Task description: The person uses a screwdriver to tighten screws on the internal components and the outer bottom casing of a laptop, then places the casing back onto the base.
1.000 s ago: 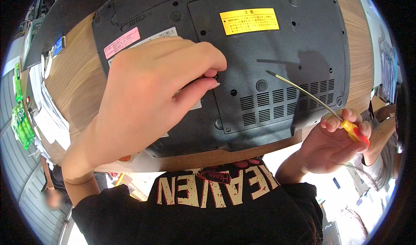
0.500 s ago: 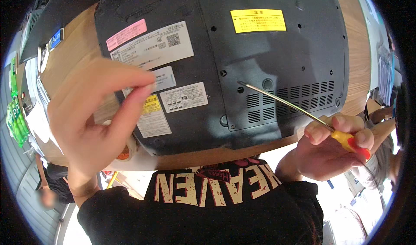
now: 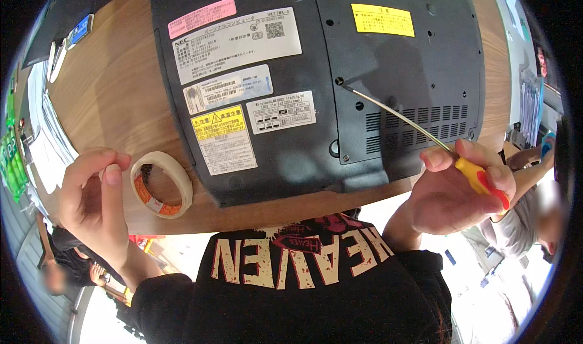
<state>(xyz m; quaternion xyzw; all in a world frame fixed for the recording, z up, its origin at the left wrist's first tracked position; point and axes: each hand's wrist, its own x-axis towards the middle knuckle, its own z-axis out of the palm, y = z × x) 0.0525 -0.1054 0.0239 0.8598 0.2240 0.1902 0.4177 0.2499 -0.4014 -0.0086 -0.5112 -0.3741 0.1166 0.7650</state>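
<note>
A black laptop (image 3: 297, 165) lies upside down on the wooden table, its labelled underside facing up. My right hand (image 3: 446, 192) is closed around the yellow and red handle of a screwdriver (image 3: 478, 177). The slim metal shaft slants left across the vent slots, and its tip is beside a screw hole (image 3: 339, 81) in the base panel; whether it touches cannot be told. To the left of the laptop my left hand (image 3: 97, 198) is raised with thumb and forefinger pinched together. Anything between those fingertips is too small or hidden to name.
A roll of tape (image 3: 187, 186) rests between my left hand and the laptop, near the table's front edge. Papers (image 3: 51, 125) lie at the far left, with a small blue object (image 3: 81, 29) behind them. Other people sit or stand at both sides.
My left hand has drawn back from above the laptop to the left, uncovering its labels and the tape roll. The screwdriver tip has shifted slightly toward the upper screw hole.
</note>
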